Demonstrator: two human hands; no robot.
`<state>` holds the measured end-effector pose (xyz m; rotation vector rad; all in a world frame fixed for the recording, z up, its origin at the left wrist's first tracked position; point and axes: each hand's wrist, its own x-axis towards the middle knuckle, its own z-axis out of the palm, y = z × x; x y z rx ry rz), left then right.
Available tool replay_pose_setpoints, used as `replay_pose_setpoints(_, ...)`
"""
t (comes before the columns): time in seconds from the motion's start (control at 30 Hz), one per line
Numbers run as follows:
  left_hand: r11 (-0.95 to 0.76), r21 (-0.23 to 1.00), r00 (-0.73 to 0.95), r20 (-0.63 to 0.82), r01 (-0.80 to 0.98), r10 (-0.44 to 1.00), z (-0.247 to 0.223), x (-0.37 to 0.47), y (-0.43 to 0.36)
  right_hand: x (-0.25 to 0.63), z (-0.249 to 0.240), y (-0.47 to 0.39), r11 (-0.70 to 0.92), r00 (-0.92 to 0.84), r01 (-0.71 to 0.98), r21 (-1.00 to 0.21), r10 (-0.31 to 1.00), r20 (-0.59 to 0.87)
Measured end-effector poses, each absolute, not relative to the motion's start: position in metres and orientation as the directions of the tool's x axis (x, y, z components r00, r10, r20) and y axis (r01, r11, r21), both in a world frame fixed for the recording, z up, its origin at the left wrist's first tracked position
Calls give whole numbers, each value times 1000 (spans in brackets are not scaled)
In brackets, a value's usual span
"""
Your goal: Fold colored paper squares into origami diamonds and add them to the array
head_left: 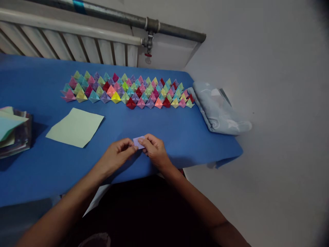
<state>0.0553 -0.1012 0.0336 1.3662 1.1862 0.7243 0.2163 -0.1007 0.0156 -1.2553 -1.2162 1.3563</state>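
A small folded piece of lilac paper [138,142] is held just above the front part of the blue table. My left hand [120,151] pinches its left edge between thumb and fingers. From the other side my right hand [154,147] grips it, thumb on top and fingers curled beneath. To the left on the table lies a flat pale green sheet of paper [75,127]. Beyond my hands, several rows of small folded paper boats [115,97] in many colours stand packed close together.
The blue-covered table [113,121] bears a stack of coloured paper [14,128] in clear wrapping at the left edge. A folded grey-blue cloth [218,109] lies at the right end beside the wall. Behind stand a white radiator [74,37] and a metal pipe [113,14].
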Motion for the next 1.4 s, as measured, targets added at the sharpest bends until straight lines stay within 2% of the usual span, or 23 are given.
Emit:
replay_pose_setpoints(0.27, 136, 963, 296, -203, 231, 933, 35, 50, -96, 218, 18, -98, -133, -188, 23, -991, 973, -135)
replay_pose_setpoints(0.4, 236, 953, 315, -288, 191, 904, 35, 50, -94, 220, 21, -96, -151, -230, 39, -988, 961, -156)
replay_pose_setpoints(0.57, 349, 923, 260, -381, 163, 887, 34, 53, -90, 222, 17, -89, -209, -264, 14, -978, 942, -205)
replay_pose_setpoints(0.7, 367, 889, 265, -436, 273, 860, 33, 51, -90, 223, 8, -87, -171, -251, 99, -980, 949, -191)
replay_pose_setpoints(0.77, 268, 856, 262, -409, 442, 874, 32, 48, -89, 223, 5, -87, -89, -224, 236, -968, 964, -143)
replay_pose_setpoints(0.87, -53, 752, 276, -174, 657, 945, 29, 44, -88, 222, 9, -87, 40, -255, 485, -874, 962, -97)
replay_pose_setpoints(0.97, -335, 657, 362, 101, 676, 927, 20, 41, -89, 221, 18, -86, 150, -341, 630, -762, 935, -98)
replay_pose_setpoints(1.1, -543, 568, 517, 227, 618, 825, 2, 38, -91, 223, 23, -87, 227, -352, 739, -634, 933, -77)
replay_pose_setpoints(1.17, -609, 499, 565, 259, 616, 784, -3, 36, -92, 226, 20, -89, 246, -319, 780, -575, 947, -27)
replay_pose_setpoints(1.23, -656, 437, 601, 279, 615, 749, -5, 33, -92, 230, 14, -92, 293, -321, 768, -569, 945, 53)
replay_pose_setpoints(1.33, -728, 382, 671, 295, 570, 680, -2, 28, -91, 239, 6, -98, 440, -431, 685, -581, 887, 165)
replay_pose_setpoints(1.4, -770, 332, 712, 301, 545, 634, 0, 25, -89, 243, 4, -102, 517, -512, 641, -567, 839, 185)
